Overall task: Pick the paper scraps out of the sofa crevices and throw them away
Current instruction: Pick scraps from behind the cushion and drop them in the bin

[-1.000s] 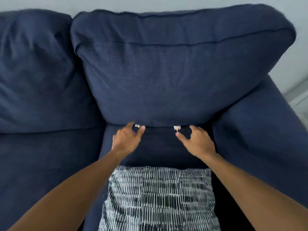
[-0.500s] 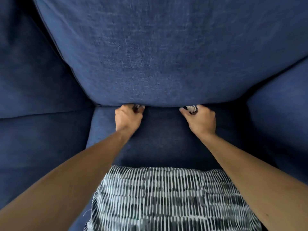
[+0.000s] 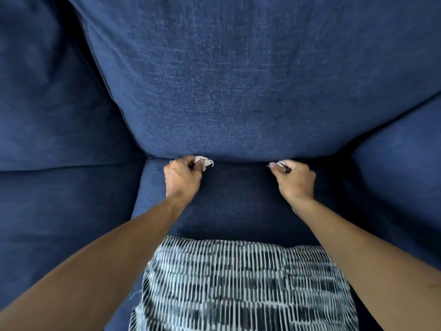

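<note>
A dark blue sofa fills the view; its back cushion [image 3: 238, 80] meets the seat cushion [image 3: 238, 199] along a crevice. My left hand [image 3: 182, 179] is closed at that crevice on a crumpled white paper scrap [image 3: 205, 162], which sticks out past my fingers to the right. My right hand [image 3: 294, 181] is closed at the same crevice on a second small white scrap [image 3: 280, 163], mostly hidden by my fingers.
A black-and-white striped cloth [image 3: 238, 283] lies on the seat between my forearms, near the front. The neighbouring back cushion [image 3: 47, 91] and seat [image 3: 59, 223] are on the left. The sofa's armrest [image 3: 401, 175] rises on the right.
Both hands went from open near the scraps to closed on them at the crevice. The left scrap now shows more, pulled out a little. The camera has come closer to the cushion.
</note>
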Tool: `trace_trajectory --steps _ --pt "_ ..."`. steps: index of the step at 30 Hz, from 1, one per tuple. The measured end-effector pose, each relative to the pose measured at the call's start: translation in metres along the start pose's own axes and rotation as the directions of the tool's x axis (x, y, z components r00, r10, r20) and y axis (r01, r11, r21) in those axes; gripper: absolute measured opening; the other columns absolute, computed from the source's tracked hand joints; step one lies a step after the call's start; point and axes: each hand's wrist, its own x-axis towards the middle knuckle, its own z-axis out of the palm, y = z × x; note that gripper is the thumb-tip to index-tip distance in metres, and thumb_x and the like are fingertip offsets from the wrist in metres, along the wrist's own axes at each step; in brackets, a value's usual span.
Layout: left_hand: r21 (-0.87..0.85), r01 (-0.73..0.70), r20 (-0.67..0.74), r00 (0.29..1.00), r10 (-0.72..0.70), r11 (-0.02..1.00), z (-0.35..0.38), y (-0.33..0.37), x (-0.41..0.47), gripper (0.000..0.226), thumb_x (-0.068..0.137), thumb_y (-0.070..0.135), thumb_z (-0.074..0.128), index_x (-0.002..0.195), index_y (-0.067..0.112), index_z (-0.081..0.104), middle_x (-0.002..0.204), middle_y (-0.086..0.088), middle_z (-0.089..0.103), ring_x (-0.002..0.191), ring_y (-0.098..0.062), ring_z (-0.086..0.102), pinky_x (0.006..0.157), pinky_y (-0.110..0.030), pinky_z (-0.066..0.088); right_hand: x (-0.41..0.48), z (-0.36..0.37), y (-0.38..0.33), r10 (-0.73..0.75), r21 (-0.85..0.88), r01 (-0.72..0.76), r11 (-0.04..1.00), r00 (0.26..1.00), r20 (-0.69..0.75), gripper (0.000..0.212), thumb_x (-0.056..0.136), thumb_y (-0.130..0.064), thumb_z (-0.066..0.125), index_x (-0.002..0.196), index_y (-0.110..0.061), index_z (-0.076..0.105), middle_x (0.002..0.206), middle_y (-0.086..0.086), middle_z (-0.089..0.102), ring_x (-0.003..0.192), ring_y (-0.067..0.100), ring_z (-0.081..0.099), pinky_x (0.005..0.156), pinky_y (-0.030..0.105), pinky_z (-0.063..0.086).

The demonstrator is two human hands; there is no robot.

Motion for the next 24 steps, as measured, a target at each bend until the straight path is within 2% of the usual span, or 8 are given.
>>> trace_trajectory --steps 2,4,6,8,12,15,21,24 --pt "-0.026 -0.002 0.006 1.0 0.002 1.0 -0.012 0.008 -0.006 0.022 0.092 0.026 0.066 0.078 0.01 0.072 0.056 0.003 0.061 0.06 -0.024 0.059 0.067 -0.033 0.046 -0.009 -0.012 -0.006 -0.01 0.009 0.01 1.0 1.0 0.009 0.031 0.089 -0.038 0.07 0.071 -0.013 0.069 0.066 -0.001 0.067 0.066 0.017 0.062 0.059 0.03 0.047" --pt "-0.051 -0.004 -0.008 1.0 0.004 0.999 -0.027 0.018 -0.01 0.019 0.091 0.026 0.068 0.076 0.015 0.072 0.048 0.012 0.052 0.05 -0.01 0.052 0.056 -0.019 0.039 -0.018 -0.027 -0.014 -0.034 0.015 0.034 0.999 0.999 0.017 0.03 0.089 -0.037 0.069 0.074 -0.011 0.071 0.069 0.001 0.069 0.071 0.021 0.064 0.066 0.037 0.051" --pt "-0.088 -0.023 -0.028 0.999 0.021 0.996 -0.045 0.032 -0.016 0.016 0.091 0.025 0.069 0.076 0.018 0.072 0.048 0.012 0.052 0.047 -0.006 0.05 0.05 -0.009 0.035 -0.029 -0.045 -0.024 -0.054 0.015 0.054 0.998 0.998 0.008 0.033 0.089 -0.037 0.069 0.073 -0.008 0.068 0.066 0.004 0.067 0.071 0.024 0.064 0.067 0.039 0.051" --pt "-0.109 -0.046 -0.044 0.998 0.042 0.993 -0.064 0.049 -0.021 0.014 0.09 0.025 0.07 0.08 0.018 0.074 0.054 0.007 0.059 0.05 -0.008 0.049 0.05 -0.005 0.035 -0.038 -0.065 -0.036 -0.061 0.025 0.061 0.998 0.998 -0.001 0.033 0.089 -0.037 0.069 0.071 -0.01 0.067 0.064 0.003 0.066 0.07 0.024 0.064 0.065 0.037 0.05" --pt "-0.147 -0.106 -0.056 0.993 0.099 0.983 -0.11 0.092 -0.036 0.017 0.09 0.026 0.069 0.076 0.02 0.073 0.061 -0.008 0.064 0.054 -0.011 0.047 0.054 -0.013 0.038 -0.06 -0.116 -0.072 -0.114 0.036 0.114 0.993 0.993 -0.024 0.028 0.089 -0.036 0.069 0.074 -0.012 0.07 0.067 0.0 0.068 0.074 0.024 0.064 0.071 0.037 0.049" --pt "-0.174 -0.17 -0.059 0.985 0.162 0.97 -0.142 0.127 -0.05 0.019 0.091 0.03 0.068 0.075 0.021 0.073 0.058 -0.005 0.06 0.053 -0.009 0.045 0.053 -0.019 0.038 -0.077 -0.156 -0.099 -0.132 0.074 0.135 0.988 0.99 -0.05 0.027 0.089 -0.035 0.069 0.079 -0.009 0.071 0.071 0.005 0.07 0.076 0.024 0.065 0.071 0.039 0.052" --pt "-0.223 -0.241 -0.057 0.971 0.234 0.944 -0.192 0.195 -0.086 0.018 0.092 0.034 0.067 0.077 0.027 0.073 0.06 -0.002 0.061 0.047 -0.006 0.042 0.051 -0.029 0.042 -0.114 -0.239 -0.137 -0.19 0.098 0.203 0.974 0.973 -0.131 0.02 0.088 -0.036 0.071 0.082 -0.018 0.075 0.077 -0.006 0.072 0.082 0.018 0.066 0.077 0.04 0.056" --pt "-0.234 -0.303 -0.057 0.953 0.298 0.924 -0.208 0.228 -0.104 0.022 0.091 0.034 0.068 0.069 0.034 0.07 0.06 -0.003 0.061 0.048 -0.006 0.045 0.048 -0.025 0.041 -0.131 -0.278 -0.149 -0.209 0.098 0.227 0.969 0.964 -0.163 0.019 0.088 -0.038 0.072 0.082 -0.02 0.075 0.078 -0.008 0.073 0.084 0.016 0.067 0.08 0.042 0.056"
